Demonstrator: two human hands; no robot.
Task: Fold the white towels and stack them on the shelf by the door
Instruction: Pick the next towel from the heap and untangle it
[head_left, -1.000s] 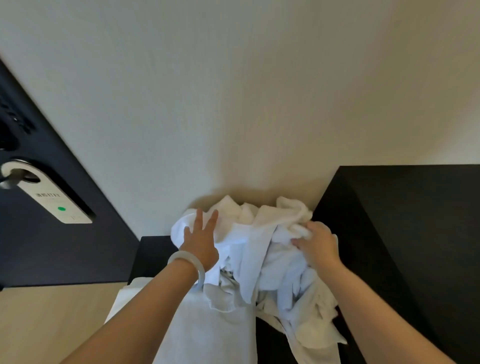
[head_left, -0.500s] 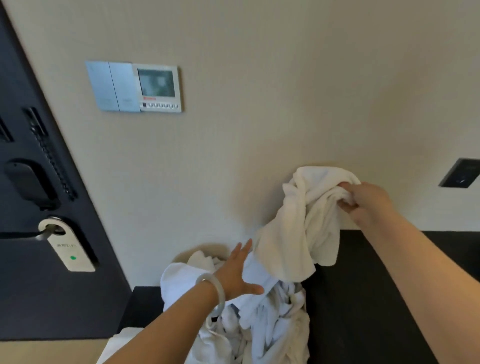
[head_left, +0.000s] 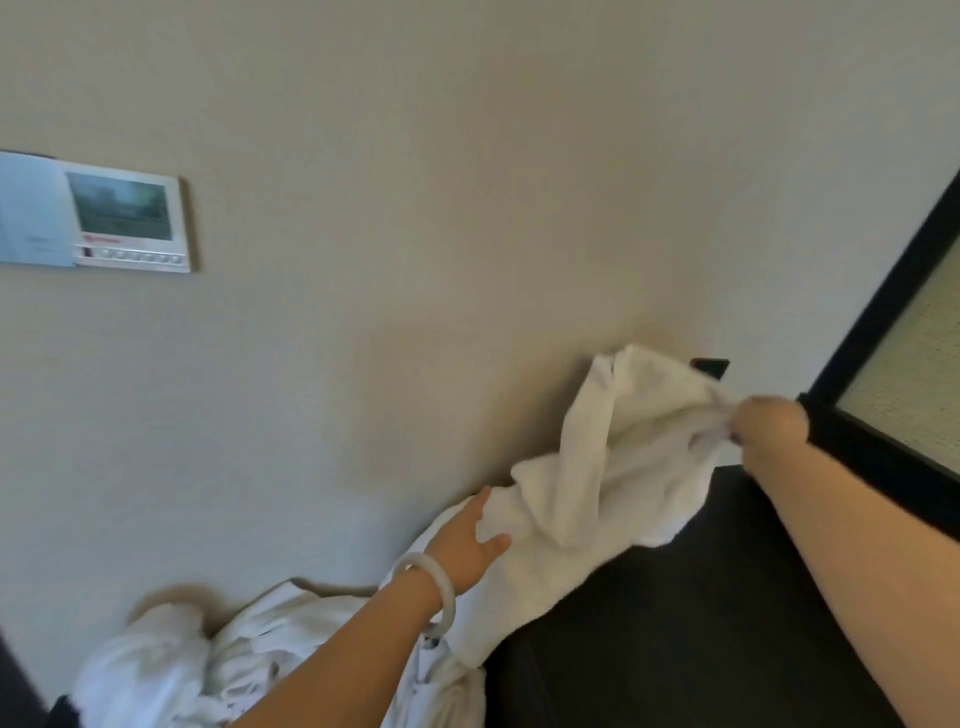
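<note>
So the right hand (head_left: 769, 426) is up near the right side of the view, fingers bunched tight round one end of a white towel (head_left: 613, 467). The towel is lifted off the heap and hangs in loose, crumpled folds, running down and to the left from that fist. It's in front of the beige wall (head_left: 467, 208) and above the top of a black cabinet (head_left: 701, 623).

The left hand (head_left: 467, 540) is lower, with its fingers out straight and thumb spread. It lies flat against the lower stretch of the same towel, not closed round anything. There's a pale bangle (head_left: 431, 592) on that wrist.

The rest of the white towels (head_left: 208, 665) sit in a rumpled pile at the bottom left, just beside the cabinet's left edge and against the wall. Whatever they're lying on is mostly hidden, so I can't tell what's under them. The lifted towel's bottom end looks like it runs down into that pile, but it's blurry there.

Other bits:
- A control panel (head_left: 124, 223) with a small screen and a row of buttons is on the wall at upper left.
- A little dark wall plate (head_left: 711, 366) peeks out behind the towel's top edge.
- A black-framed frosted pane (head_left: 909, 364) slants along the right edge.
</note>
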